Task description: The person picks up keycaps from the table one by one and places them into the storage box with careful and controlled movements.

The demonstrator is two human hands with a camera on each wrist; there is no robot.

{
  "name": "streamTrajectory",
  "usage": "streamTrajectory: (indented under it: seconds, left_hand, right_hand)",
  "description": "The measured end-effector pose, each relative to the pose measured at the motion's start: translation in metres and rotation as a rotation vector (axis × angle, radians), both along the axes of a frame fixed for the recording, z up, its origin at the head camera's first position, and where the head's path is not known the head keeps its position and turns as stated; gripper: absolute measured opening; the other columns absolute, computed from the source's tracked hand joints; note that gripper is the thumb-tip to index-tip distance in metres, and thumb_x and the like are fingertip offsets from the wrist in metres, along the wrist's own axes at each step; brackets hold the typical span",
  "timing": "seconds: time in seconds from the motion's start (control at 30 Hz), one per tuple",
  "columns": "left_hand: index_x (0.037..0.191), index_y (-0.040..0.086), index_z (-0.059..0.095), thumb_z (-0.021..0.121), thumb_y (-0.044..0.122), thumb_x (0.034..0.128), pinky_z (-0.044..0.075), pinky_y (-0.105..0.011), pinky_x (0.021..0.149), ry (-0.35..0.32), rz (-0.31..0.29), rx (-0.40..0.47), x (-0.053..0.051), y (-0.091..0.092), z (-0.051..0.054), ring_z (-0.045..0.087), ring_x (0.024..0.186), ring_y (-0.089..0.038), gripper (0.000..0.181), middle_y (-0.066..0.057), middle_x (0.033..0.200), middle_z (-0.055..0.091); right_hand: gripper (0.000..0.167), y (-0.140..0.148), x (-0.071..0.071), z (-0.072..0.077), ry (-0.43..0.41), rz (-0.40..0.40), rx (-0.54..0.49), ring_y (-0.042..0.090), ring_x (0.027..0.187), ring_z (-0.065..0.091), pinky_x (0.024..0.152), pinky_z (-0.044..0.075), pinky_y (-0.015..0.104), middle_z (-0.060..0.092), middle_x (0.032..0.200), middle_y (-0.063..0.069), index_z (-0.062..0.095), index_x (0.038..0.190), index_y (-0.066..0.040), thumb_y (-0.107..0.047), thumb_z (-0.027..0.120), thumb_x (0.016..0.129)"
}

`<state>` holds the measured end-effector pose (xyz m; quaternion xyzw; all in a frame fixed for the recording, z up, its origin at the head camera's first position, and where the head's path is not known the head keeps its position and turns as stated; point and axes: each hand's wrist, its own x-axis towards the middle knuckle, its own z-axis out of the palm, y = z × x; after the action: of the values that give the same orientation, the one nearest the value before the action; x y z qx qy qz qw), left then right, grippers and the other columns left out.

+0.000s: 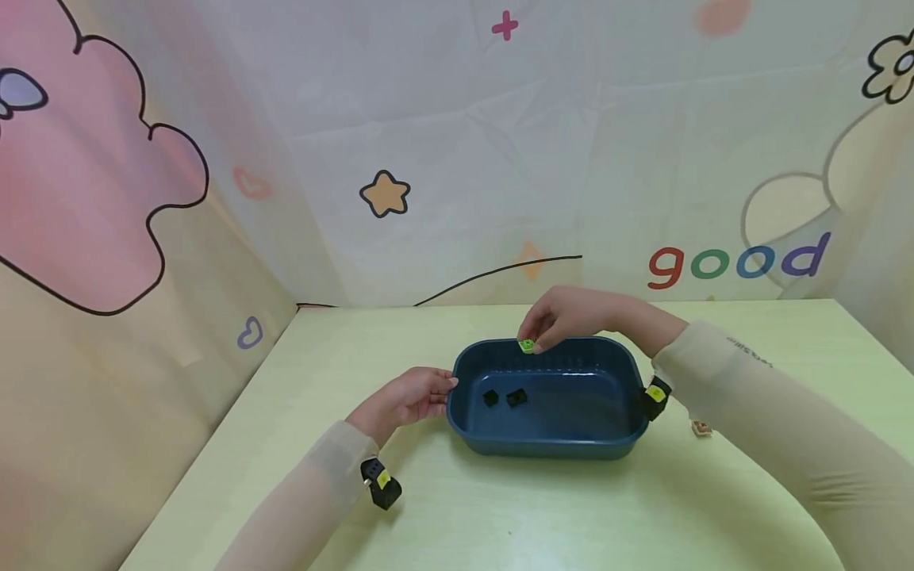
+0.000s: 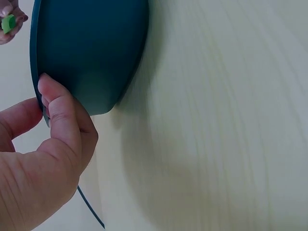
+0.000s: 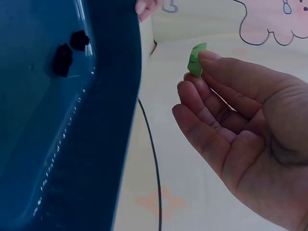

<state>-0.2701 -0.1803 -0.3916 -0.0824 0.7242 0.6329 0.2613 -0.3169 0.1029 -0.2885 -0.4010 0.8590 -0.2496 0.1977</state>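
A dark blue basin [image 1: 550, 444] with rounded corners stands on the table. My left hand [image 1: 410, 395] pinches its left rim, thumb on one side and fingers on the other, as the left wrist view shows. Above the far rim, my right hand [image 1: 564, 313] holds a small bright green piece [image 3: 196, 60] with dark marks between thumb and fingertips. What kind of piece it is I cannot tell. On the basin's floor, toward the left, lie two small black pieces, one angular [image 1: 490, 397] and one wider [image 1: 517, 397], close together but apart.
A small brown and white piece [image 1: 701, 429] lies on the pale wood-grained table [image 1: 457, 515], right of the basin and partly behind the right sleeve [image 1: 757, 412]. A printed cloth [image 1: 457, 143] hangs along the table's far edge. Black camera mounts sit at both wrists.
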Motion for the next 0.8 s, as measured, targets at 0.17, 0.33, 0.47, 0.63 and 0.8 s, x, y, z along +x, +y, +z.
streamTrajectory:
  seconds: [0.17,0.33,0.47,0.63,0.8]
  left_hand:
    - [0.127,-0.003,0.056,0.048,0.01,0.1072,0.054,-0.015,0.062,-0.002,-0.008,0.002,0.0,0.001,0.0,0.056,0.07,-0.01,0.025,0.0,0.081,0.06]
    - [0.126,-0.003,0.057,0.049,0.009,0.107,0.054,-0.015,0.061,-0.004,-0.008,-0.003,-0.001,0.002,0.001,0.056,0.069,-0.01,0.024,0.0,0.08,0.06]
    - [0.125,-0.003,0.056,0.049,0.009,0.1069,0.054,-0.015,0.061,0.004,-0.011,-0.005,0.0,0.002,0.001,0.056,0.068,-0.01,0.023,0.0,0.08,0.06]
    - [0.125,-0.002,0.056,0.049,0.01,0.1069,0.054,-0.015,0.061,-0.006,-0.005,-0.013,0.0,0.002,0.001,0.056,0.069,-0.01,0.023,0.0,0.081,0.06]
    - [0.127,-0.001,0.057,0.05,0.011,0.1071,0.054,-0.015,0.062,-0.016,-0.009,-0.022,-0.003,0.004,0.001,0.056,0.07,-0.011,0.024,0.0,0.082,0.061]
  right_hand:
    - [0.027,-0.009,-0.003,-0.009,-0.012,0.037,0.005,0.017,0.097,0.071,0.088,0.06,0.034,0.076,0.11,0.017,0.071,0.118,0.005,-0.008,0.07,0.094]
    - [0.027,-0.018,-0.006,-0.015,-0.016,0.049,0.027,0.012,0.094,0.069,0.088,0.06,0.031,0.076,0.11,0.014,0.072,0.119,0.002,-0.008,0.07,0.095]
    - [0.026,-0.025,-0.005,-0.019,-0.026,0.078,0.035,0.01,0.091,0.068,0.086,0.06,0.03,0.077,0.107,0.014,0.072,0.118,0.003,-0.009,0.07,0.095]
    - [0.025,-0.034,-0.009,-0.026,-0.055,0.116,0.045,0.006,0.088,0.066,0.085,0.059,0.025,0.077,0.105,0.012,0.073,0.118,0.002,-0.007,0.07,0.094]
    - [0.026,-0.041,-0.014,-0.03,-0.056,0.156,0.065,0.007,0.091,0.067,0.088,0.059,0.027,0.077,0.107,0.013,0.072,0.118,0.002,-0.008,0.07,0.094]
